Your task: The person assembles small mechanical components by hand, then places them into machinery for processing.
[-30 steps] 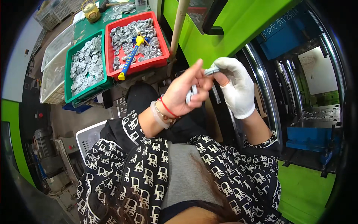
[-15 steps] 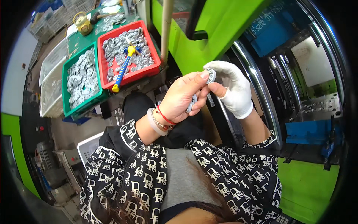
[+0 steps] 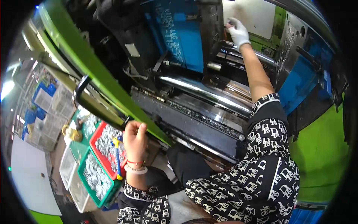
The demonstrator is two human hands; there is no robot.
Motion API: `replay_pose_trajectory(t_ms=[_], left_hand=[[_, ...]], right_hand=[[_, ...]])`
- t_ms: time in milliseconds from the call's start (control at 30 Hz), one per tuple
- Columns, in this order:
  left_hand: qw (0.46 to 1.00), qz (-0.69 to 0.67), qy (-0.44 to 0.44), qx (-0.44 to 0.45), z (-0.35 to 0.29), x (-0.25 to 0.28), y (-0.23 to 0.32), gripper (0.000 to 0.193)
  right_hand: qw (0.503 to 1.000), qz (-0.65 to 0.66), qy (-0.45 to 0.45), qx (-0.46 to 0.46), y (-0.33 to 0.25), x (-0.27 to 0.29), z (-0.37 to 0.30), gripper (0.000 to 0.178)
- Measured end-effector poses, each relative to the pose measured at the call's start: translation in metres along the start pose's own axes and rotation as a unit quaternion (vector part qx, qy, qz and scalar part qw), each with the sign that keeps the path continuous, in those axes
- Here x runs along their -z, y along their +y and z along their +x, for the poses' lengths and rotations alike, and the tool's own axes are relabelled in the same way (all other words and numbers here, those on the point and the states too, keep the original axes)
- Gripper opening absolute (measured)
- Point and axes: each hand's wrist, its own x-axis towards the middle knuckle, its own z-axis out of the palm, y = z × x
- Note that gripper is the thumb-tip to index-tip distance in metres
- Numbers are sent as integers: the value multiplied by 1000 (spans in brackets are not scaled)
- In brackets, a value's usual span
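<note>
My right hand, in a white glove with bare fingertips, reaches far into the open machine between two metal mould halves. Its fingers are drawn together in front of a pale panel; whatever they may hold is too small to make out. Nearer and to the left, my bare left hand is raised with curled fingers and the thumb up. It is by the lower end of a black handle on the green machine door. Its palm is hidden, so what it holds does not show.
Shiny steel bars cross the machine below my right arm. Blue mould blocks flank the opening. At the lower left, a red tray and a green tray hold grey metal pieces; a hammer lies on the red one.
The view has swung right toward the machine. My hands, together before on small round grey pieces, have parted: the right reached into the machine, the left moved beside the door handle.
</note>
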Motion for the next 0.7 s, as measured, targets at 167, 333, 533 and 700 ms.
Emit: replay_pose_trajectory(t_ms=[167, 333, 533, 700], left_hand=[[999, 25, -15, 15, 2, 5, 3, 12], [997, 8, -23, 73, 0, 6, 14, 11], [997, 8, -22, 67, 0, 5, 14, 14], [999, 17, -31, 35, 3, 8, 3, 19]], right_hand=[[997, -45, -10, -67, 63, -29, 43, 36], [995, 1, 41, -92, 86, -51, 51, 34], [993, -11, 11, -115, 81, -51, 58, 35], [998, -20, 25, -55, 82, -54, 57, 34]])
